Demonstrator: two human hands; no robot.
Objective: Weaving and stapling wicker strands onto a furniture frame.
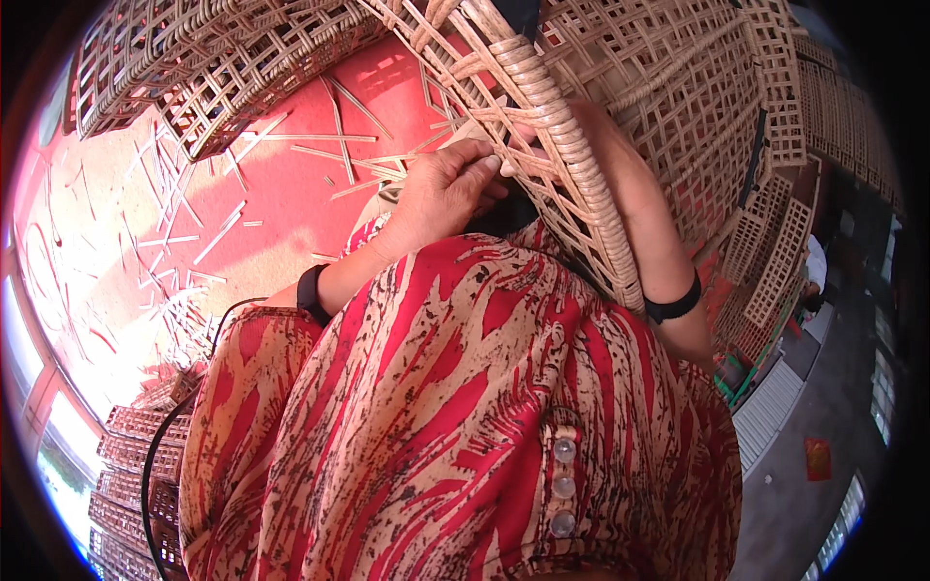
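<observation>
A large tan woven basket [612, 228] with a thick wrapped rim leans tilted across my lap, its open lattice side facing left. My left hand [448, 186] is closed at this lattice, thumb and index finger pinched together against the weave. From the other side of the rim, my right hand [584, 131] reaches behind the same lattice. Its fingers show partly through the gaps, bent against the strips opposite my left fingertips. Whether a loose strip is held between the two hands is too small to tell. Dark bands circle both wrists.
Cut cane strips [223, 232] lie scattered over the red floor [281, 198] at left. More lattice baskets [203, 116] stand at the far left, others [136, 465] at the near left. Woven pieces [775, 252] are stacked at right. A black cord [155, 465] runs down my left side.
</observation>
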